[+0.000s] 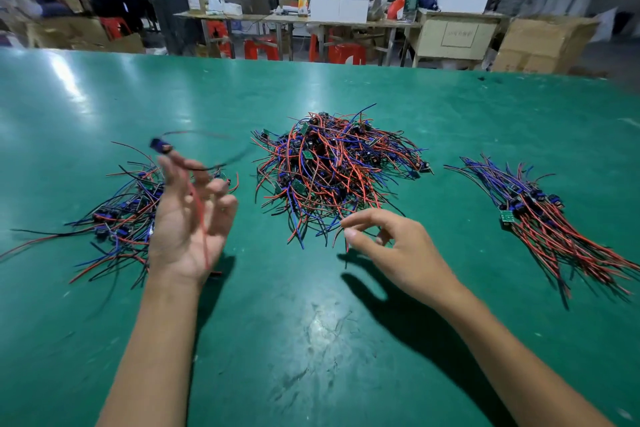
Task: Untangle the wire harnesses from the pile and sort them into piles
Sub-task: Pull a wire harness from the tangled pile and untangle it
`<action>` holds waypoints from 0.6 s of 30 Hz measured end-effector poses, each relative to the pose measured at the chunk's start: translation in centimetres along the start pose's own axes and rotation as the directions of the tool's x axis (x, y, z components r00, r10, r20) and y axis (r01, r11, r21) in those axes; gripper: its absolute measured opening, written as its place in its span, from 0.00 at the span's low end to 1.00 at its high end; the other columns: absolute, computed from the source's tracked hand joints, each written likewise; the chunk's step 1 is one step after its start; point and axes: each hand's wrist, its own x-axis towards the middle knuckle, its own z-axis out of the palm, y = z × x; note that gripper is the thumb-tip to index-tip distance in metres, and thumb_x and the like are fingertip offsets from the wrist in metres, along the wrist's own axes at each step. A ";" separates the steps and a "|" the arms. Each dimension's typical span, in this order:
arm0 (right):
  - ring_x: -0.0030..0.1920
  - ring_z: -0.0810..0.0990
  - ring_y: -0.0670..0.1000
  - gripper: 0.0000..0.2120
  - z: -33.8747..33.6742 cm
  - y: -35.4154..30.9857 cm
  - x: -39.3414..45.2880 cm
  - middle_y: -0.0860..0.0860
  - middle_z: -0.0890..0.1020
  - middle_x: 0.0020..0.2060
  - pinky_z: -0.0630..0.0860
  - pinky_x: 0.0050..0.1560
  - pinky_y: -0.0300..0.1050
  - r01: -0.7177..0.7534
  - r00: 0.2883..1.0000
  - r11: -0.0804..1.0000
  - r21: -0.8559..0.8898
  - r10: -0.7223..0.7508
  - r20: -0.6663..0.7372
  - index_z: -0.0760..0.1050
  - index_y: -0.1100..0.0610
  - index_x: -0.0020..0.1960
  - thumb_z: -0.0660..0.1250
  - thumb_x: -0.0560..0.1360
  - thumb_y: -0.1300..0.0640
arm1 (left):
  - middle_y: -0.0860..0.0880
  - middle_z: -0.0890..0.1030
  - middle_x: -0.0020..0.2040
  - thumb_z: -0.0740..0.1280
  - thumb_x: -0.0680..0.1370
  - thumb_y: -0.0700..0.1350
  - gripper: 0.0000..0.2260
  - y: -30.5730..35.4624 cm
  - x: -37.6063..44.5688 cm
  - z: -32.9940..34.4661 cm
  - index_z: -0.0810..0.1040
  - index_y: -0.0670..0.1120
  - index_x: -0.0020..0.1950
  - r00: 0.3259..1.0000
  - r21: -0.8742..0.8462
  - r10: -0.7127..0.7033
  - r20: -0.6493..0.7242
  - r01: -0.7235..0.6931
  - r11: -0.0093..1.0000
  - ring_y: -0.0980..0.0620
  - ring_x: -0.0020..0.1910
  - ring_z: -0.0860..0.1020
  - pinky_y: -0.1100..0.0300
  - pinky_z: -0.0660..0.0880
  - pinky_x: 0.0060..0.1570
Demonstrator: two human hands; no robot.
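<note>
A big tangled pile of red, blue and black wire harnesses [332, 177] with small green boards lies mid-table. My left hand [192, 222] is raised palm-up over the right edge of a looser left pile [117, 215], fingers spread. A single harness [194, 166], blurred by motion, is draped over those fingers, its blue part by the index fingertip and its red wire across the palm. My right hand [398, 243] is at the central pile's near edge, thumb and index finger pinching a red wire end there. A tidier sorted bundle [540, 218] lies to the right.
The green table [311, 340] stretches wide, with bare surface near me between my forearms. Beyond its far edge are other workbenches, red stools [346, 52], cardboard boxes [543, 45] and several people at work.
</note>
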 end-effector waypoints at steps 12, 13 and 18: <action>0.42 0.82 0.51 0.06 2.2 0.1 -0.9 0.43 0.83 0.39 0.72 0.39 0.43 -0.114 0.970 0.878 -0.466 -0.003 -0.242 0.84 0.45 0.41 0.71 0.72 0.44 | 0.53 0.86 0.51 0.61 0.85 0.44 0.10 -3.5 0.2 0.3 0.80 0.53 0.60 0.994 0.799 0.102 -0.048 -0.023 0.601 0.55 0.43 0.82 0.63 0.77 0.43; 0.41 0.82 0.51 0.07 1.8 0.2 -1.0 0.42 0.84 0.39 0.72 0.39 0.43 -0.104 0.965 0.872 -0.479 -0.029 -0.262 0.84 0.45 0.42 0.71 0.73 0.44 | 0.54 0.86 0.48 0.64 0.83 0.42 0.09 -4.4 -0.1 0.4 0.82 0.54 0.56 0.991 0.895 0.126 0.043 -0.094 0.436 0.55 0.41 0.81 0.64 0.76 0.40; 0.39 0.77 0.47 0.04 -0.8 -0.2 -0.2 0.42 0.81 0.45 0.75 0.38 0.48 0.136 0.901 0.877 -0.460 -0.303 -0.310 0.79 0.48 0.48 0.68 0.80 0.50 | 0.56 0.81 0.57 0.73 0.76 0.38 0.17 -7.6 -1.3 1.1 0.82 0.52 0.63 0.891 0.889 0.006 0.454 -0.452 -0.074 0.59 0.56 0.76 0.72 0.68 0.56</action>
